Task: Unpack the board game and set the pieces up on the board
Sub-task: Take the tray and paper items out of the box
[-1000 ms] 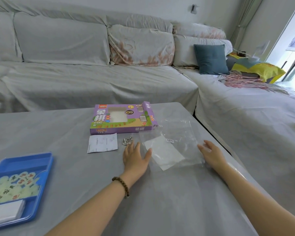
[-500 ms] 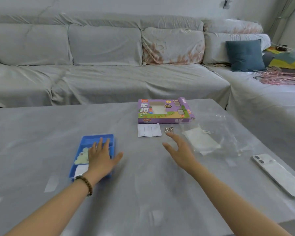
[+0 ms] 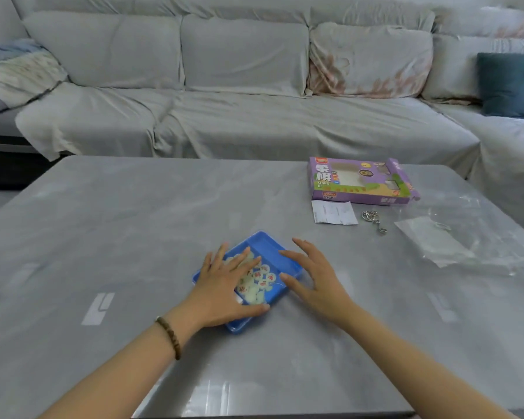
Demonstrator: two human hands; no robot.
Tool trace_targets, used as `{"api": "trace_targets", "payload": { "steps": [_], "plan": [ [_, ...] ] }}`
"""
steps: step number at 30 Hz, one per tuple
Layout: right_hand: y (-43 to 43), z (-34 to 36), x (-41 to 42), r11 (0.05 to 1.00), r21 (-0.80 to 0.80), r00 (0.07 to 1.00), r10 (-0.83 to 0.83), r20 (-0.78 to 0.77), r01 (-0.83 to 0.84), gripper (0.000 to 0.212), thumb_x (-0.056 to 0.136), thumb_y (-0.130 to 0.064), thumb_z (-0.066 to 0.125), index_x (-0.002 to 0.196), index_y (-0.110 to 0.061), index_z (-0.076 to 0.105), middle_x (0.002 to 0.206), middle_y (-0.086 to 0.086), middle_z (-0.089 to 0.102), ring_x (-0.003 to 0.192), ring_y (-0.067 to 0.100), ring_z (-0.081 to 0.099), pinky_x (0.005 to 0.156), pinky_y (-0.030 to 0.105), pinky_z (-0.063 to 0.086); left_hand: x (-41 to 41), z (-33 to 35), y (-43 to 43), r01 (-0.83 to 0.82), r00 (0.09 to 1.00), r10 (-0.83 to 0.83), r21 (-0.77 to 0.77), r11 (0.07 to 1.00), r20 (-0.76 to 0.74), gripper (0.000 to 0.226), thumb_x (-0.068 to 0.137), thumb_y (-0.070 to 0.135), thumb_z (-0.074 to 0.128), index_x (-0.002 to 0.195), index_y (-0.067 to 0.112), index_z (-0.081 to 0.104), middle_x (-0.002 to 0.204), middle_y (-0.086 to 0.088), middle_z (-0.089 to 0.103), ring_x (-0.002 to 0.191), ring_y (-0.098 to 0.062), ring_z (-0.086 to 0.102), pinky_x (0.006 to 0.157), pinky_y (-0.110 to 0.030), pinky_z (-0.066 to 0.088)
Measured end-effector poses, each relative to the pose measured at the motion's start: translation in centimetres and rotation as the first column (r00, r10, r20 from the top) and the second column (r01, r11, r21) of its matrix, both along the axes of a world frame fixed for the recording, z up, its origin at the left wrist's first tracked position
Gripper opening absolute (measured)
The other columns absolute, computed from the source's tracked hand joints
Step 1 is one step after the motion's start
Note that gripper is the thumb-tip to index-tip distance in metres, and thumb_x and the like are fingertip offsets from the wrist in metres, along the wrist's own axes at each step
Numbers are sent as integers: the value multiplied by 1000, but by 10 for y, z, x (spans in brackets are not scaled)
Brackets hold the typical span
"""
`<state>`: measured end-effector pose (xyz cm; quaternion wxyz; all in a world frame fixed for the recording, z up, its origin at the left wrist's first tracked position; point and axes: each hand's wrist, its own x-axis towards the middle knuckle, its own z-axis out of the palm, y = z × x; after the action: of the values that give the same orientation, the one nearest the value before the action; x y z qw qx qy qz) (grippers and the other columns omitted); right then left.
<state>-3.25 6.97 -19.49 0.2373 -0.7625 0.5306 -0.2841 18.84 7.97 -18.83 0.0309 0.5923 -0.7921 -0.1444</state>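
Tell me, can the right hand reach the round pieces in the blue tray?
Probably yes. The right hand lies open at the edge of the blue tray, and the round pieces nearest it show uncovered. The left hand rests over only the tray's other side.

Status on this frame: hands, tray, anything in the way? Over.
Left hand open, flat over blue tray. Right hand open at its right rim. Pieces in tray. Purple box and bag far right, apart.
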Motion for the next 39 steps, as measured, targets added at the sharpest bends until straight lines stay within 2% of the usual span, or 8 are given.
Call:
{"api": "trace_targets", "payload": {
  "steps": [4, 8, 11, 14, 20, 29, 33, 39],
  "plan": [
    [18, -3, 15, 974, -27, 961, -219, 167, 227, 33, 82, -40, 66, 104, -21, 50, 110, -8, 48, 105, 6, 44, 93, 19, 35, -5, -1, 12, -182, 983, 183, -69, 981, 18, 117, 47, 98, 11, 148, 40, 4, 156, 16, -1, 132, -27, 18, 109, -37, 16],
    [20, -10, 26, 924, 182, 941, -337, -27, 336, 29, 85, -45, 60, 84, -17, 53, 89, -5, 50, 93, 15, 46, 79, 22, 35, -13, -9, 15, -199, 979, 189, -129, 972, -81, 109, 52, 88, 8, 147, 36, 12, 155, 11, 8, 113, -18, 29, 99, -29, 27],
    [15, -11, 27, 904, 221, 928, -337, -157, 366, 30, 90, -51, 48, 83, -22, 53, 92, -5, 48, 99, 16, 42, 83, 23, 29, -17, -16, 17, -202, 974, 185, -136, 970, -127, 102, 59, 83, 7, 148, 33, 13, 156, 9, 6, 128, -19, 25, 107, -31, 24],
    [8, -5, 35, 884, 238, 909, -355, -219, 402, 34, 92, -51, 41, 82, -20, 50, 93, -2, 45, 97, 17, 37, 86, 28, 27, -15, -19, 15, -181, 976, 164, -110, 977, -145, 85, 76, 73, 10, 150, 30, 7, 158, 8, -2, 144, -21, 5, 116, -32, 9],
    [2, -3, 45, 857, 240, 883, -401, -244, 455, 34, 94, -46, 36, 80, -17, 46, 94, 2, 44, 103, 23, 38, 89, 32, 27, -17, -18, 17, -193, 970, 172, -114, 975, -169, 68, 93, 57, 30, 150, 29, 5, 158, 7, -3, 145, -20, 0, 116, -32, 9],
    [-6, -1, 38, 858, 314, 904, -328, -275, 407, 34, 96, -42, 32, 89, -15, 52, 95, 2, 43, 102, 22, 37, 88, 32, 27, -17, -19, 16, -198, 970, 175, -132, 971, -168, 69, 93, 57, 31, 150, 28, 5, 158, 7, -3, 145, -19, 3, 116, -30, 10],
    [-13, 3, 39, 880, 296, 895, -254, -368, 371, 29, 98, -36, 30, 78, -18, 42, 97, 8, 51, 94, 24, 45, 86, 35, 36, -17, -21, 16, -199, 971, 174, -147, 969, -165, 70, 93, 58, 31, 150, 27, 5, 158, 6, -3, 145, -19, 4, 116, -31, 9],
    [-22, 14, 41, 882, 360, 867, -99, -488, 303, 31, 98, -26, 37, 120, -5, 45, 126, 18, 47, 106, 24, 49, 86, 34, 44, -17, -18, 17, -195, 974, 174, -147, 970, -142, 70, 93, 57, 30, 150, 26, 4, 158, 4, -4, 144, -21, 5, 117, -32, 7]
  ]
}}
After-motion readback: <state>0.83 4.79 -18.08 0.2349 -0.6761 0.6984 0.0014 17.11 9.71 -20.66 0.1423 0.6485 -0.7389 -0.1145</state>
